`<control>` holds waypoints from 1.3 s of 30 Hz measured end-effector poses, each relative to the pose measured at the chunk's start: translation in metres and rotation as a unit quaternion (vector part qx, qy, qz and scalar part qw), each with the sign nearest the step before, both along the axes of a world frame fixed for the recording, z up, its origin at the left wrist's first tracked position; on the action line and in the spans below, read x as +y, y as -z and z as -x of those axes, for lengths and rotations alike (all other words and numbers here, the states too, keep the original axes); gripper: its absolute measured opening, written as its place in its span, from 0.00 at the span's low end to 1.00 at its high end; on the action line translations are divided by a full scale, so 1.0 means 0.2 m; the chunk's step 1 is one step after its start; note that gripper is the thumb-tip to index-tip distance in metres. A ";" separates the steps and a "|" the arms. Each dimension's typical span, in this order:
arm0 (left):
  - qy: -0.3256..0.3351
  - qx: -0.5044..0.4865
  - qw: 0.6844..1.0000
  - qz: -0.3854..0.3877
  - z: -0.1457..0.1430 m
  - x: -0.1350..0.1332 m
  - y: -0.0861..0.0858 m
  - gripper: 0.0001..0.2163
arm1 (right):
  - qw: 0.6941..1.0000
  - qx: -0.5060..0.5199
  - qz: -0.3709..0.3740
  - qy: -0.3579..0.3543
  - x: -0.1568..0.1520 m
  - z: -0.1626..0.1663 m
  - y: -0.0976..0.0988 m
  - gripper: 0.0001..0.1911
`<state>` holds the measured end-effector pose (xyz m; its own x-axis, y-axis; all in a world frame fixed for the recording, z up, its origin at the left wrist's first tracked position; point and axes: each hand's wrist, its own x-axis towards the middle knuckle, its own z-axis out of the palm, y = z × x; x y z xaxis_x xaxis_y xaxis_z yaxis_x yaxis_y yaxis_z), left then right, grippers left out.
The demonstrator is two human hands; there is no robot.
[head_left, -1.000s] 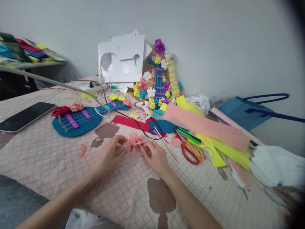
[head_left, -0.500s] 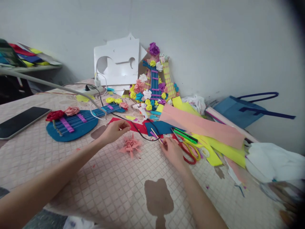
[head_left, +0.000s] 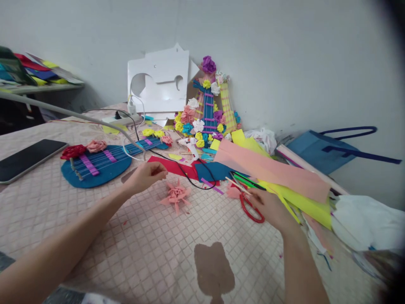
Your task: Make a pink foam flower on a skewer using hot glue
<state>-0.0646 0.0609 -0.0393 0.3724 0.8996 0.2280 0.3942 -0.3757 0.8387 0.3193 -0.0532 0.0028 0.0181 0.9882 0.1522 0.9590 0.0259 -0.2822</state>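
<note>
A thin wooden stick (head_left: 234, 184) is pinched between the fingertips of my right hand (head_left: 267, 202). That hand is over the red-handled scissors (head_left: 251, 210), beside a green utility knife (head_left: 248, 181). My left hand (head_left: 148, 175) is raised over the table with its fingers curled together, and nothing shows in them. Just right of it, a pink crepe-paper flower (head_left: 177, 195) with pointed petals lies on the cloth. Behind, a white glue gun (head_left: 190, 147) stands with its black cord looping over red (head_left: 172, 166) and blue sheets (head_left: 213, 171).
A blue paper guitar (head_left: 98, 166) with flowers lies at left, near a phone (head_left: 33, 160). Decorated guitars (head_left: 209, 109) lean against the wall beside white cut boards (head_left: 158, 84). Pink paper (head_left: 272, 164), a blue bag (head_left: 319, 150) and white plastic (head_left: 370, 221) lie at right.
My right hand has moved right with the stick, from beside the purple strip to over the scissors. My left hand has shifted slightly left. The view has turned a little.
</note>
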 end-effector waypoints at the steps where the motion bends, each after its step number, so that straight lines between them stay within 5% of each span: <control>1: 0.001 0.001 1.000 0.000 0.00 -0.01 0.00 0.11 | 1.000 0.007 -0.021 0.010 0.00 0.00 -0.02 0.11; 6: 0.013 0.015 1.000 -0.008 -0.03 -0.05 -0.01 0.11 | 0.985 0.107 -0.130 -0.029 0.03 0.25 0.00 0.09; 13: 0.072 0.043 0.997 -0.006 -0.01 -0.07 -0.06 0.10 | 0.983 0.097 -0.092 -0.128 0.02 0.63 0.11 0.10; 25: 0.135 0.074 0.988 -0.014 0.01 -0.08 -0.10 0.10 | 0.985 -0.025 -0.140 -0.094 0.07 0.55 0.31 0.08; 30: 0.150 0.086 0.985 -0.007 0.00 -0.12 -0.12 0.09 | 0.980 0.047 -0.169 -0.094 0.08 0.55 0.26 0.06; 34: 0.153 0.085 0.985 -0.009 0.00 -0.13 -0.12 0.10 | 0.977 0.088 -0.168 -0.093 0.25 0.59 0.16 0.06; 39: 0.137 0.082 0.986 -0.046 0.00 -0.14 -0.09 0.21 | 0.982 0.092 -0.157 -0.048 0.71 0.65 0.14 0.18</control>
<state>-0.0653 0.0323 -0.0209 0.6376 0.7380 0.2212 0.3941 -0.5591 0.7294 0.1886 0.0879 -0.0257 -0.0171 0.8919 0.4520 0.8817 0.2267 -0.4139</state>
